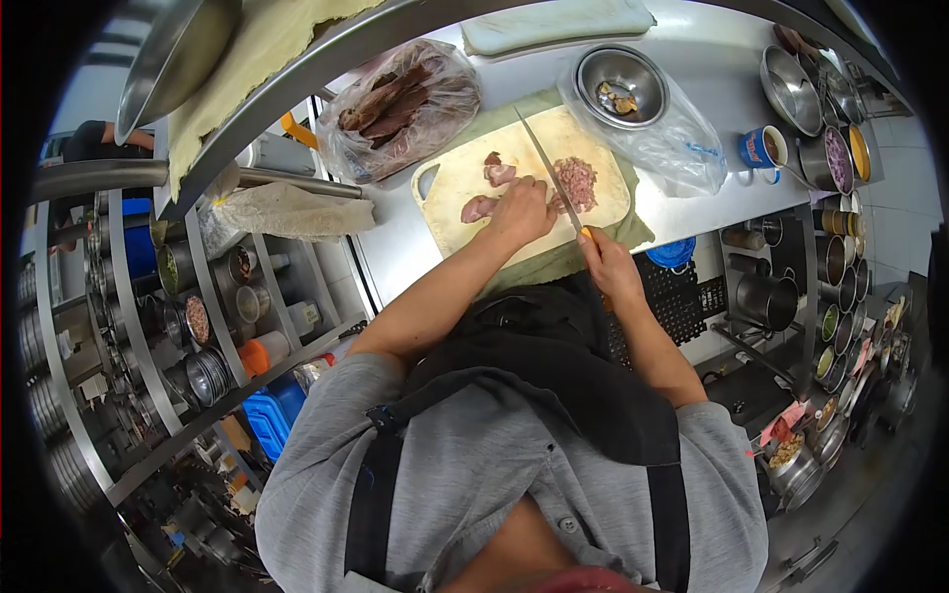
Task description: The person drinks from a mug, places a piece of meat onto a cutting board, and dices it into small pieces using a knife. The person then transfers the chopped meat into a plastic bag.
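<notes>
My right hand is closed round the yellow handle of a long kitchen knife, whose blade lies slantwise across the cream cutting board. Left of the blade, my left hand presses curled fingers down on a piece of meat, mostly hidden beneath them. A heap of finely chopped pink meat sits just right of the blade. Two larger raw meat pieces, one farther back and one nearer, rest on the board left of my left hand. A green cloth shows under the board.
A plastic bag of dark meat stands back left. Behind the board's right side, a steel bowl with small yellowish pieces sits on a clear plastic bag. A blue mug and metal pots are farther right. Shelving borders the left.
</notes>
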The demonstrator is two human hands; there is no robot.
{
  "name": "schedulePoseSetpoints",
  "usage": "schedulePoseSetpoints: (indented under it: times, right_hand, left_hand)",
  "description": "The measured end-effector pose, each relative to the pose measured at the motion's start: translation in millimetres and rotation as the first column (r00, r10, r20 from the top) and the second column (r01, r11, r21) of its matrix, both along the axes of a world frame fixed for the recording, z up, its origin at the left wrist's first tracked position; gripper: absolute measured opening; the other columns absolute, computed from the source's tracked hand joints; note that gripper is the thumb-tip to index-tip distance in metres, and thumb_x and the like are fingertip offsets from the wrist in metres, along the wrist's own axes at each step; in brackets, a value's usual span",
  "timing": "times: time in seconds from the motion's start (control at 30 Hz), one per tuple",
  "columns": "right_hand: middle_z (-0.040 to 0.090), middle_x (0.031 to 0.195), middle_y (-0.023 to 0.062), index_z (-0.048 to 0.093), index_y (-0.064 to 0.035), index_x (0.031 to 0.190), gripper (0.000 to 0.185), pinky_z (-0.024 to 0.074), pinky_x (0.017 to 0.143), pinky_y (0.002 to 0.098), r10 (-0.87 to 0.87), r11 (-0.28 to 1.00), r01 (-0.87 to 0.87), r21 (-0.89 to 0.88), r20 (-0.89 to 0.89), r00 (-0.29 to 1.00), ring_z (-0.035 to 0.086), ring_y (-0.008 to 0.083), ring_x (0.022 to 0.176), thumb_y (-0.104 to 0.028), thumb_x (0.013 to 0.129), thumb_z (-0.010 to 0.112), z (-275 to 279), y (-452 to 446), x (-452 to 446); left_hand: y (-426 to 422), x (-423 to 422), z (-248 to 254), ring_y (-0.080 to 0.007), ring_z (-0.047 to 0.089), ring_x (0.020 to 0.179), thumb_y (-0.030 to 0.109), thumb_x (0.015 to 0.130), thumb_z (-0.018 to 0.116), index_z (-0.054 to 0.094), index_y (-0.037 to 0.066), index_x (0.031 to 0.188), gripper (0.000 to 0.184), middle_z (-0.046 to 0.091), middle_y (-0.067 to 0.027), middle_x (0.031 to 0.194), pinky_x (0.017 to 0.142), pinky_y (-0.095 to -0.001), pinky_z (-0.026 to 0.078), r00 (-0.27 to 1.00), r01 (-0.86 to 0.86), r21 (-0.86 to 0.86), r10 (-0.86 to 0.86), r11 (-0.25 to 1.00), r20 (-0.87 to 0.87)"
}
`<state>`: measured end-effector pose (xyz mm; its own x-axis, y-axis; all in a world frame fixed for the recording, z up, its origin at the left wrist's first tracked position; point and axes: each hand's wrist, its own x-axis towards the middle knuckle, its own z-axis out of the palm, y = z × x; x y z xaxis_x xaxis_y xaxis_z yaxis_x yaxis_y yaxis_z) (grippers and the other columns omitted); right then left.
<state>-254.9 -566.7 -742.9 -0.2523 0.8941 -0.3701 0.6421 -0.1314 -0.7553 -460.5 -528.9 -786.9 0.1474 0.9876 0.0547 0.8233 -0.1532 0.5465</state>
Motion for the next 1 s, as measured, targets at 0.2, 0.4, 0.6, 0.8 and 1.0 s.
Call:
schedulePoseSetpoints:
  times: [0.2, 0.4, 0.6, 0.8, 1.0]
  right_hand:
    - [0.067, 0.095, 0.0296, 0.064, -0.0025, 0.116, 0.038, 0.0487, 0.08, 0.0541, 0.041, 0.999, -0.039, -0.027, 0.062, 0.997, 0.063, 0.0482, 0.094, -0.036, 0.103, 0.052, 1.9, 4.0, 0.4]
    - [0.067, 0.094, 0.03, 0.064, -0.0033, 0.118, 0.037, 0.0491, 0.079, 0.0542, 0.092, 0.995, -0.095, 0.032, 0.077, 0.993, 0.064, 0.0483, 0.093, -0.035, 0.102, 0.053, 1.3, 9.2, 2.3]
    - [0.067, 0.091, 0.0301, 0.064, -0.0029, 0.118, 0.035, 0.0486, 0.078, 0.0554, 0.074, 0.991, -0.078, 0.108, 0.045, 0.996, 0.064, 0.0484, 0.09, -0.033, 0.101, 0.055, -26.0, 22.9, -15.5]
    - [0.067, 0.089, 0.0298, 0.064, -0.003, 0.117, 0.034, 0.0492, 0.075, 0.0528, 0.025, 0.995, -0.026, 0.096, 0.008, 1.0, 0.064, 0.0481, 0.089, -0.032, 0.101, 0.055, -14.2, 25.1, -13.5]
    - [0.065, 0.092, 0.0305, 0.064, -0.0029, 0.116, 0.033, 0.0487, 0.076, 0.0508, 0.055, 0.996, -0.055, -0.064, 0.0, 0.998, 0.063, 0.0489, 0.092, -0.031, 0.101, 0.055, 11.0, 10.8, 2.6]
  left_hand:
    - [-2.4, 8.3, -16.5, -0.0407, 0.063, 0.089, 0.013, 0.076, 0.07, 0.066, -0.004, 0.089, 0.021, 0.065, -0.0234, 0.089, 0.081, -0.0481, 0.053, 0.994, 0.091, 0.01, -0.091, 0.996, 0.065]
    - [-3.2, 10.3, -12.2, -0.0386, 0.061, 0.088, 0.008, 0.074, 0.067, 0.065, -0.003, 0.087, 0.017, 0.063, -0.0214, 0.088, 0.082, -0.0462, 0.052, 0.996, 0.065, 0.061, -0.068, 0.996, 0.053]
    - [-1.2, 6.7, -26.4, -0.0384, 0.06, 0.086, 0.004, 0.076, 0.066, 0.064, -0.002, 0.085, 0.011, 0.062, -0.0196, 0.086, 0.08, -0.047, 0.051, 0.989, 0.092, 0.144, -0.107, 0.985, 0.1]
    - [-6.7, -1.8, -15.5, -0.0381, 0.061, 0.09, 0.003, 0.076, 0.068, 0.067, -0.001, 0.09, 0.014, 0.064, -0.0193, 0.089, 0.081, -0.0454, 0.051, 0.985, 0.1, 0.131, -0.117, 0.986, 0.128]
    - [-8.0, -2.7, -7.5, -0.0374, 0.062, 0.088, 0.003, 0.076, 0.069, 0.067, 0.0, 0.089, 0.013, 0.065, -0.0178, 0.089, 0.08, -0.045, 0.051, 0.994, 0.023, 0.078, -0.031, 0.997, 0.108]
